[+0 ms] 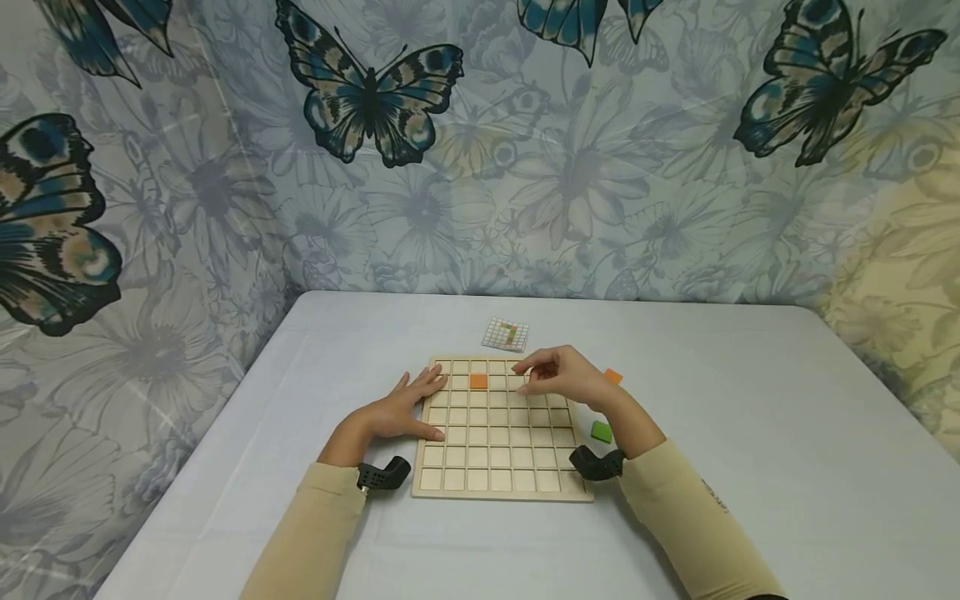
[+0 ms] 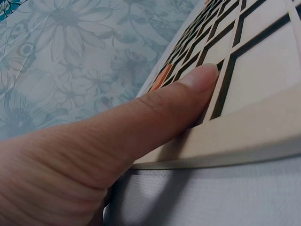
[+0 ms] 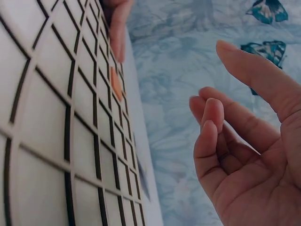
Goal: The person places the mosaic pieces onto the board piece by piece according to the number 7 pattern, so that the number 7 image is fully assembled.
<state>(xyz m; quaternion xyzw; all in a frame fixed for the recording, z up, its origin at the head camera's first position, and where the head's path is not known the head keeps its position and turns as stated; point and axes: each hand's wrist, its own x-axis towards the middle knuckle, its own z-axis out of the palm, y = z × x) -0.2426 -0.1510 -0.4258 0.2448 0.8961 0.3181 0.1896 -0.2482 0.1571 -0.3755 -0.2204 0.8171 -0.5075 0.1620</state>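
White tabletop [image 1: 750, 400] beneath gridded board [image 1: 477, 457], columns toward the butterfly-patterned wall [image 1: 480, 217].

**Orange and green against blue and white**

I see a pale wood-toned board [image 1: 477, 457] patterned in squares, an orange tile [image 1: 478, 381] on it, and a bright green tile [image 1: 602, 431] beside it. The bench [image 1: 757, 400] is white, the sleeves [image 1: 690, 517] tan; teal, black and cream butterflies [image 1: 370, 104] stand out on blue-grey floral wall covering [image 1: 585, 183].

Readable text: none | right sleeve [image 1: 686, 521]: dark marking [image 1: 715, 495], too small to read
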